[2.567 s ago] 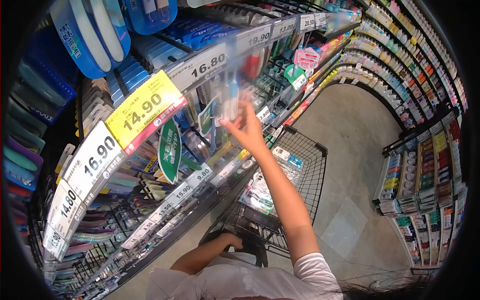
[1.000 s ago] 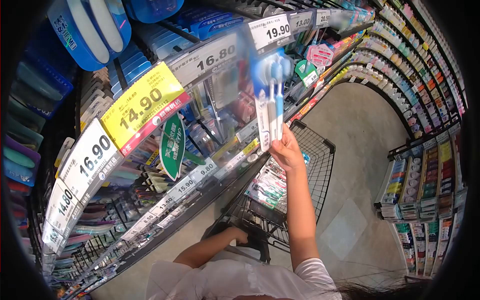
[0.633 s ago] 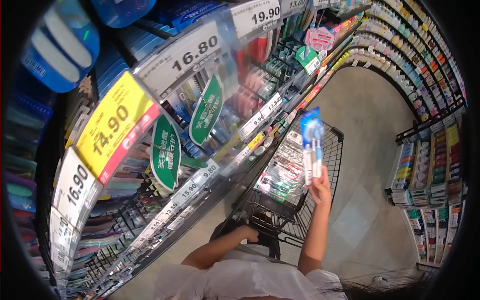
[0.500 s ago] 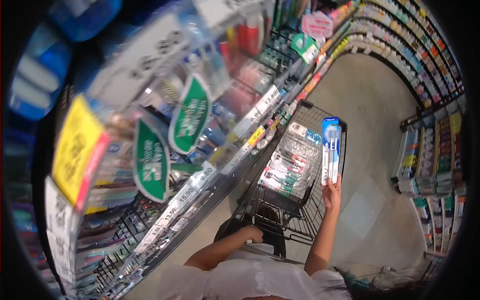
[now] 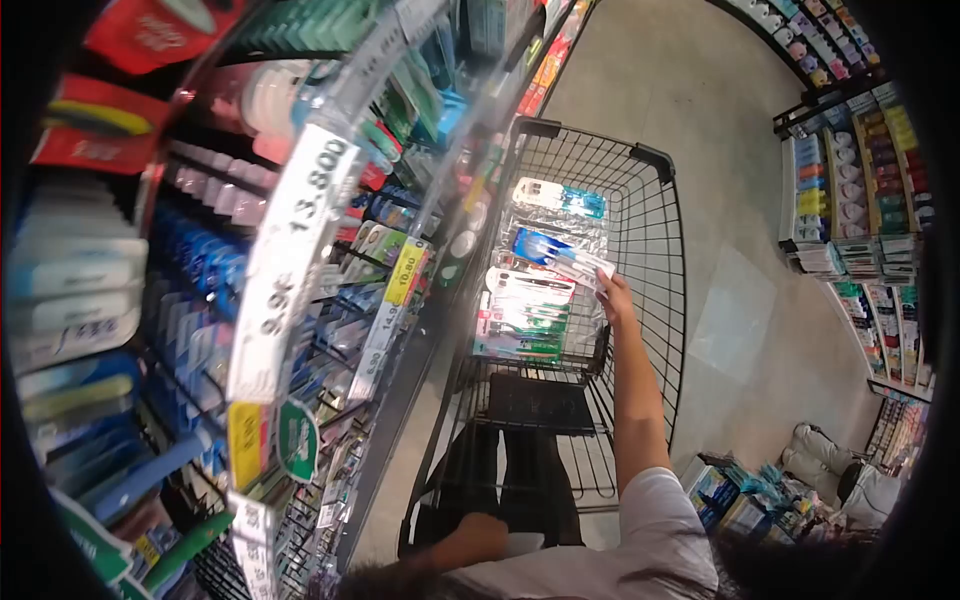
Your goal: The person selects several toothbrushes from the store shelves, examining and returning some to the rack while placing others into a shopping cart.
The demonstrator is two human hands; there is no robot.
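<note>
My right hand (image 5: 617, 298) reaches into the shopping cart (image 5: 640, 205) and grips one end of a blue-and-white toothbrush pack (image 5: 545, 247). That pack is tilted over other packaged goods in the basket. Beside it, nearer me, lie shiny toothbrush packs (image 5: 525, 315) with red and green parts; a white-and-blue pack (image 5: 560, 197) is at the far side. Low in the view my left hand (image 5: 482, 532) is blurred and curled at the cart's near end, by a whitish piece. What it holds is hidden.
Shelving with hanging packs and price labels (image 5: 290, 250) runs close along the left. More stocked shelves (image 5: 850, 190) curve along the right. At lower right are heaped packaged goods (image 5: 745, 500) and what looks like a person in light clothing (image 5: 820, 465).
My right hand has lowered the toothbrush pack from upright above the cart's right side to over the goods inside, moving left. My view has shifted, and my left hand appears lower.
</note>
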